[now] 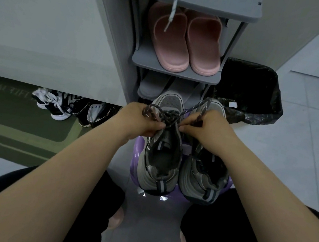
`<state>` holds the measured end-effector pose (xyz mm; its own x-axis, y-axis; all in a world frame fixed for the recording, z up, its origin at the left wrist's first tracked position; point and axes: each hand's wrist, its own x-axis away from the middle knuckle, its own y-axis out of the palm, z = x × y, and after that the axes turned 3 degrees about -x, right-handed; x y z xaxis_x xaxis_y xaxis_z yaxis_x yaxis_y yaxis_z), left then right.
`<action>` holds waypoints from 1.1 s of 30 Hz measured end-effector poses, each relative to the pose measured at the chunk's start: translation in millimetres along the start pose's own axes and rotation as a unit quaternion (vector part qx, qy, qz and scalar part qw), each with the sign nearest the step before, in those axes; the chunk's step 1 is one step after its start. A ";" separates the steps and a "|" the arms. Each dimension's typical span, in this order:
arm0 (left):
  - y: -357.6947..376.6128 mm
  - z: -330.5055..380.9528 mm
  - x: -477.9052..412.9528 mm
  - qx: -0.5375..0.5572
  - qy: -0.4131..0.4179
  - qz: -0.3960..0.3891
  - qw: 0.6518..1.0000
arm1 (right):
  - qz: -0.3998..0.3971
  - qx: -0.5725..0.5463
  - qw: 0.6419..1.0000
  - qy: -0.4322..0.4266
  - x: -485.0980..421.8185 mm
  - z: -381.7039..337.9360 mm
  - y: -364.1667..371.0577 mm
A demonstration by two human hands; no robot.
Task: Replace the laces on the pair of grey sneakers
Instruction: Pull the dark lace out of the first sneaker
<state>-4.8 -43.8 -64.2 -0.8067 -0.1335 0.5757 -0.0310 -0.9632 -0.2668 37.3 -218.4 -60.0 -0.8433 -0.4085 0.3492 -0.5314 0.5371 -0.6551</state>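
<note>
Two grey sneakers stand side by side on a purple stool (137, 146), toes pointing away from me: the left sneaker (162, 156) and the right sneaker (204, 172). A dark speckled lace (167, 117) crosses over the left sneaker's tongue. My left hand (140, 120) pinches a loop of this lace. My right hand (205, 127) pinches the other end, which rises in a loop above the fingers. A light speckled lace (175, 4) hangs down from the top shelf of the shoe rack.
A grey shoe rack (174, 69) stands just behind the stool, with pink slippers (186, 40) on one shelf and grey slippers (155, 85) below. A black-lined bin (251, 88) is at the right. Sneakers (64, 105) lie on a green mat (11, 120) at the left.
</note>
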 end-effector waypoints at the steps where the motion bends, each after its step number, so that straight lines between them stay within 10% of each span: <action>1: -1.3 -0.7 0.2 -0.031 0.006 0.007 0.999 | 0.006 0.000 1.000 -0.003 0.3 -0.8 -0.4; 4: -10.9 -2.0 -4.1 -0.107 0.024 0.045 0.993 | 0.028 0.007 1.000 0.002 1.5 -1.0 -0.8; 16: -0.3 8.2 -0.4 0.158 -0.037 0.089 0.983 | 0.031 0.028 0.999 -0.004 3.5 -1.8 3.7; 33: 1.2 -5.1 -6.9 -0.028 0.051 0.082 0.995 | 0.044 0.067 0.997 -0.012 6.4 -5.6 6.7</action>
<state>-2.3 -42.8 -72.5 -0.8590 -0.2605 0.4408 0.0750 -0.9156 -0.3950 27.9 -213.2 -58.5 -0.8834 -0.3821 0.2715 -0.4386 0.4696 -0.7662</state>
